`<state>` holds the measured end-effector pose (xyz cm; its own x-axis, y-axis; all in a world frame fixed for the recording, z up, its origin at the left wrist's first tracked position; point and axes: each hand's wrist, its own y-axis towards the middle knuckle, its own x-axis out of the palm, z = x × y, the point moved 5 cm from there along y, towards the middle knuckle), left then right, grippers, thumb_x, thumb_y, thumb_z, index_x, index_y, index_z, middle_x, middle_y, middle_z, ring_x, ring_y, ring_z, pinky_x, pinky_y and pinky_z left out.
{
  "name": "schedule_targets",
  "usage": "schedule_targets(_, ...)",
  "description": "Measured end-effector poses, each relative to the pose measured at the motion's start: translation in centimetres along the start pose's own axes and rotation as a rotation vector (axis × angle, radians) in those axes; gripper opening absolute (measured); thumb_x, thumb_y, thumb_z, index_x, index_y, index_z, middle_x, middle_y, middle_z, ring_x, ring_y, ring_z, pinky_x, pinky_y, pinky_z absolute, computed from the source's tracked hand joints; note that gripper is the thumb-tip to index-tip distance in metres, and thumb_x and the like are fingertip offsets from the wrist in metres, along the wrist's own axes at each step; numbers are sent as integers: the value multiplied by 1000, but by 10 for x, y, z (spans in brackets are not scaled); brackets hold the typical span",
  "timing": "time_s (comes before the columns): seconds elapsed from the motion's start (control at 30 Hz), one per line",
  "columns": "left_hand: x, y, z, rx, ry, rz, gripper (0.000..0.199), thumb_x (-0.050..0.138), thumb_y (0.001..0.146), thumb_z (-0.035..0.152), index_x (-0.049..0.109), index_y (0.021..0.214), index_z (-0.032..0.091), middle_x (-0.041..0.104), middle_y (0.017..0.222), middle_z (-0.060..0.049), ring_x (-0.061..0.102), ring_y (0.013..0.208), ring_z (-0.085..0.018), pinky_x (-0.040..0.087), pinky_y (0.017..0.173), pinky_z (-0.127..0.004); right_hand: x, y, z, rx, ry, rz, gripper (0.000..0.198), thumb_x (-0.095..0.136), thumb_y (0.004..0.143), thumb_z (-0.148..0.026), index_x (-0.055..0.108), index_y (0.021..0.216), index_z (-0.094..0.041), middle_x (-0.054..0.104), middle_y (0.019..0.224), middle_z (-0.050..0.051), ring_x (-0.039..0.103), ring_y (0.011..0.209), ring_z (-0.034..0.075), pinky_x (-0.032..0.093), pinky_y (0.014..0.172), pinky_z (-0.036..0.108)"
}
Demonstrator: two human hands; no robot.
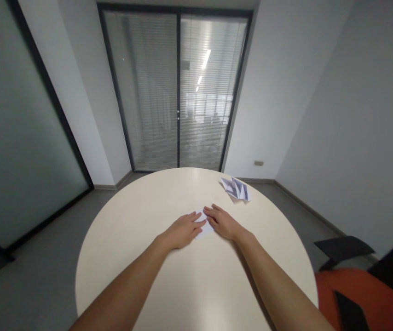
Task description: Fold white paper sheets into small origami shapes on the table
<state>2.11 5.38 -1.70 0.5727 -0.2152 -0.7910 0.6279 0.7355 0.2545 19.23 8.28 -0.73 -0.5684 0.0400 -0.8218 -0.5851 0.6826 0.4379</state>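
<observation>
A small piece of white paper [205, 229] lies flat near the middle of the round table. My left hand [185, 228] rests on its left side, fingers stretched out over the paper. From the right, my right hand [221, 220] lies palm down on the paper's right part, its fingers extended. The two hands' fingertips almost meet, and they cover much of the sheet, so its full outline and any folds are hidden.
A folded paper shape [237, 189] with pointed peaks stands at the table's far right edge. The round cream table [130, 216] fills the middle of the view. At the lower right is an orange chair [369, 294] with black armrests. Glass doors [179, 92] stand beyond the table.
</observation>
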Motion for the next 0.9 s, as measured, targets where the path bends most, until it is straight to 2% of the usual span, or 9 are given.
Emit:
schedule_targets(0.23,-7,-1,-1,1,2,117,36,58,93,40,68,125,27,57,143,-7,49,137,-27,34,115,-41,-9,-2,-7,-34,97,-121,31,55,92,-20,72,117,-26,74,118,6,59,127,23,36,117,49)
schedule_targets(0.3,-10,-1,0,-6,24,148,37,60,91,38,68,125,26,60,140,-9,53,133,-29,37,113,-41,-13,-2,-10,-39,89,-118,30,57,90,-20,74,114,-26,73,118,7,59,127,25,36,116,50)
schedule_targets(0.4,-13,-1,1,-51,86,166,39,63,89,34,65,127,23,64,134,-11,59,124,-31,41,107,-43,-17,0,-14,-3,35,-80,33,60,86,-19,74,116,-25,69,126,10,60,124,27,43,110,50)
schedule_targets(0.47,-14,0,2,-80,121,177,37,65,88,33,65,123,23,68,127,-12,62,116,-32,45,101,-42,-18,2,-17,12,20,-70,35,60,83,-15,75,113,-25,69,125,10,62,118,26,48,103,45)
schedule_targets(0.6,-15,1,2,-122,140,202,22,68,85,31,66,105,22,72,110,-10,65,104,-30,48,90,-38,-13,5,-25,21,90,-133,34,57,80,-8,79,99,-25,76,101,4,68,96,21,52,92,35)
schedule_targets(0.67,-15,1,2,-107,141,191,12,67,85,30,65,95,23,72,106,-9,65,102,-29,47,90,-37,-12,5,-28,40,144,-158,30,60,80,-11,79,98,-25,77,95,3,69,88,19,52,85,31)
schedule_targets(0.73,-15,2,3,-75,139,161,7,64,87,29,65,90,22,72,104,-8,64,102,-27,45,92,-35,-13,5,-30,42,194,-167,24,66,80,-17,80,98,-25,77,97,3,69,88,20,52,81,30)
schedule_targets(0.9,-18,0,2,-59,101,69,17,59,90,28,66,104,23,70,112,-7,64,105,-25,46,93,-33,-13,3,-29,-33,199,-194,26,76,80,-34,79,105,-27,73,115,7,67,103,24,50,93,35)
